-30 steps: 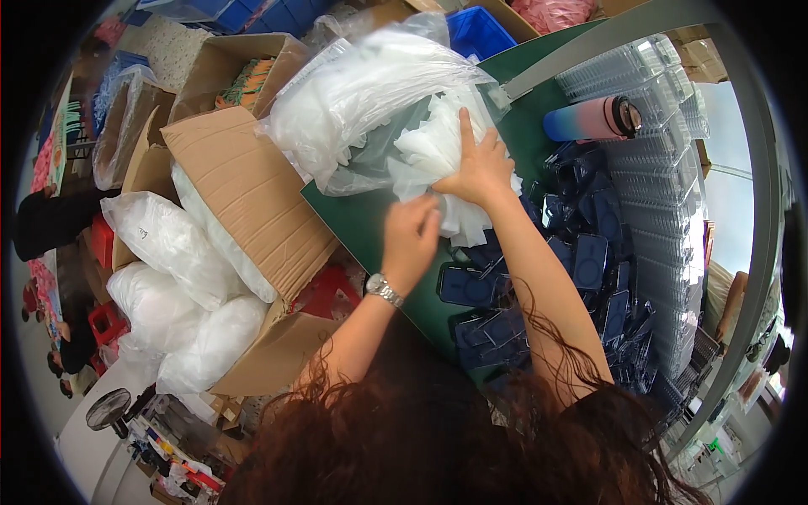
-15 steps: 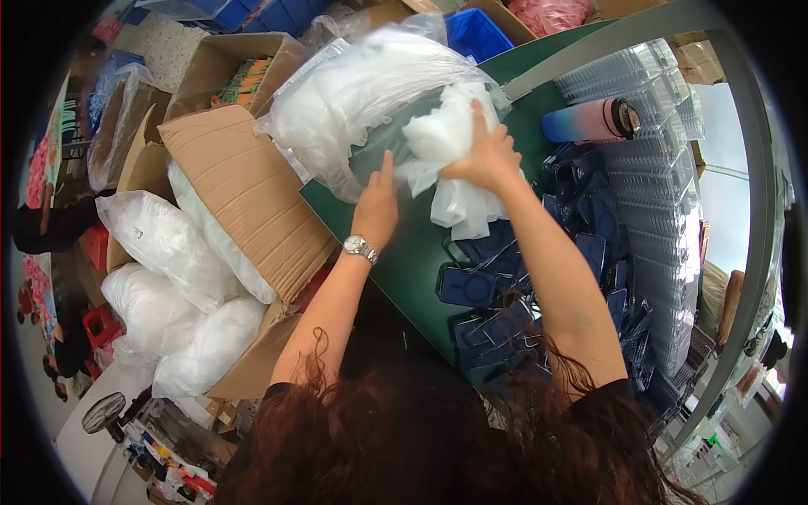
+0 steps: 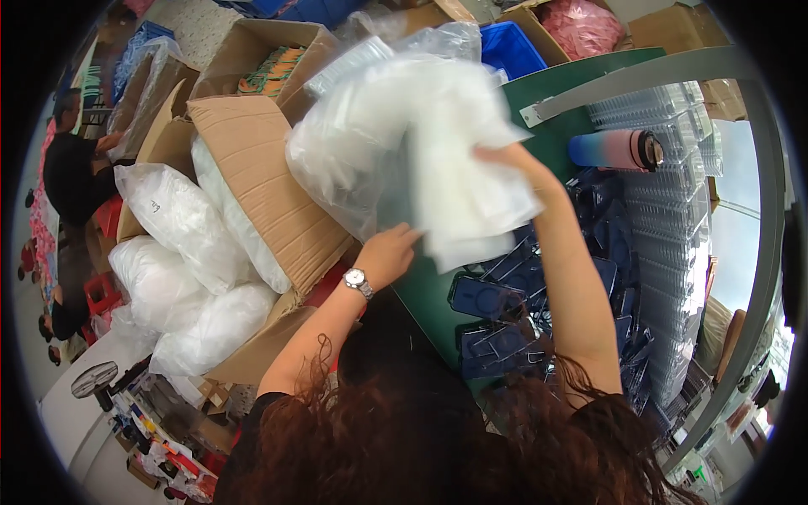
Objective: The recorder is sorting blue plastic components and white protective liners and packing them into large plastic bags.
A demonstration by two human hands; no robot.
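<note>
A blurred bundle of thin white plastic bags (image 3: 463, 185) hangs over the green table, with my right hand (image 3: 509, 164) closed on its right side. Most of the right fingers are hidden behind or smeared against the bundle. A large clear plastic bag (image 3: 341, 160) with white contents lies just left of it, partly covered by the bundle. My left hand (image 3: 389, 254), a watch on its wrist, is at the table's near left edge. Its fingers are bent together close to the bundle's lower corner and the clear bag's edge; what they pinch, if anything, is hidden.
Dark blue phone cases (image 3: 488, 299) lie piled on the green table (image 3: 421, 299). Stacked clear plastic trays (image 3: 665, 244) and a pink-blue bottle (image 3: 614, 150) stand to the right, beneath a metal frame (image 3: 757, 168). An open carton (image 3: 261, 177) and filled white bags (image 3: 181, 227) are left.
My right hand has lifted the white bags, which now spread out and blur. My left hand has drawn lower, its pointing fingers now bent. The whole view has shifted slightly.
</note>
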